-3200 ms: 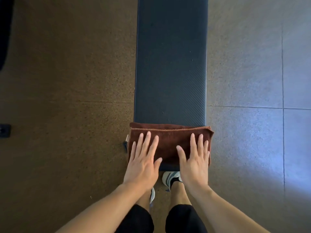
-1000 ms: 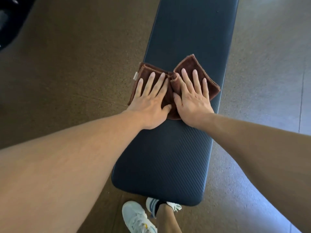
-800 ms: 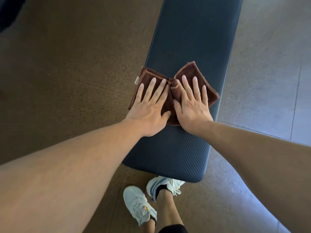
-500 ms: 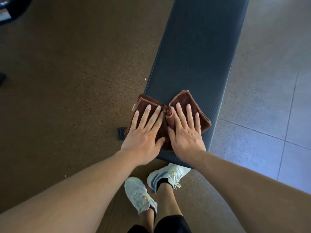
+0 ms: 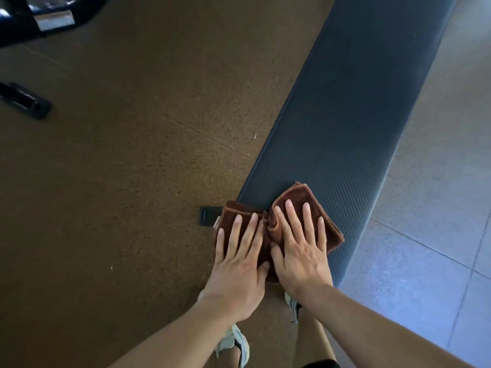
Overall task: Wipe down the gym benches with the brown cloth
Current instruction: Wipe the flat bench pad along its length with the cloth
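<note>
The floor is the biggest thing here: speckled brown rubbery matting out to the left of the hands, with smoother grey tiles split by thin grout lines off to the right. Next down in size, the worktop, a long narrow gym bench pad, is seen running away from the hands up toward the top right; it's covered in dark grey-blue vinyl with a fine ribbed, diagonal grain, and its near end is rounded off just under the wrists. Some black metal gear with a shiny plate is parked far off to the upper left, well apart from everything, and a flat black bar end is lying below it.

The brown cloth is pinned flat on the near end of the pad, directly beneath both palms. It's fluffy terry stuff with a stitched hem, bunched into a ridge between the two hands so it fans out like a bow tie. A small white tag is poking out at its left edge.

The left hand and right hand are laid side by side, thumbs nearly touching. No grip is actually closed on anything: fingers are kept straight, slightly spread and pressed down on the fabric.

A small black foot cap is seen just left of the cloth. White trainers are visible below the wrists.
</note>
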Tool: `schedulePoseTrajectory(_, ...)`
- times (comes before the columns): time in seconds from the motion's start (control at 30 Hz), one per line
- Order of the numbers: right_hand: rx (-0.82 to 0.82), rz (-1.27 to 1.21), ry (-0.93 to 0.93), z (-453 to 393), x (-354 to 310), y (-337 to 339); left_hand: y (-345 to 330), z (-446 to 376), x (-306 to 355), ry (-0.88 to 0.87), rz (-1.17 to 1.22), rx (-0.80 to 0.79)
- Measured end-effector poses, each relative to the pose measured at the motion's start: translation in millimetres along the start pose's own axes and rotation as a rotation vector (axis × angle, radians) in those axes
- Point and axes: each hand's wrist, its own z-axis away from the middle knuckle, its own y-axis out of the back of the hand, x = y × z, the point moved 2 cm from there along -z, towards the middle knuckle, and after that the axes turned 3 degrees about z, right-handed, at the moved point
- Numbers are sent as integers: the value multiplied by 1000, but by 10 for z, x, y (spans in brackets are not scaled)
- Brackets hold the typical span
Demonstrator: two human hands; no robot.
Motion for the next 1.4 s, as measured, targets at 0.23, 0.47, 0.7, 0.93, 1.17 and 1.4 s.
schedulePoseTrajectory(0.23, -72, 120, 236, -732, 226, 400, 269, -495, 195, 195, 51, -44)
schedulePoseTrajectory(0.47, -71, 211, 454, -1500, 374, 774, 613, -1060, 385, 394, 245, -5)
schedulePoseTrajectory(0.7, -35, 172, 545, -2423, 573, 1264, 1068, -1978, 361, 338, 513, 153)
schedulePoseTrajectory(0.93, 22, 192, 449, -3313, 1106, 1768, 1399, -3002, 752, 394, 453, 290)
schedulePoseTrajectory(1.17, 14, 222, 430, -3357, 1080, 1791, 1411, -2977, 766, 395, 402, 310)
schedulePoseTrajectory(1.4, 3, 265, 511, -2748, 809, 1482, 1071, -2245, 743, 379, 165, 373)
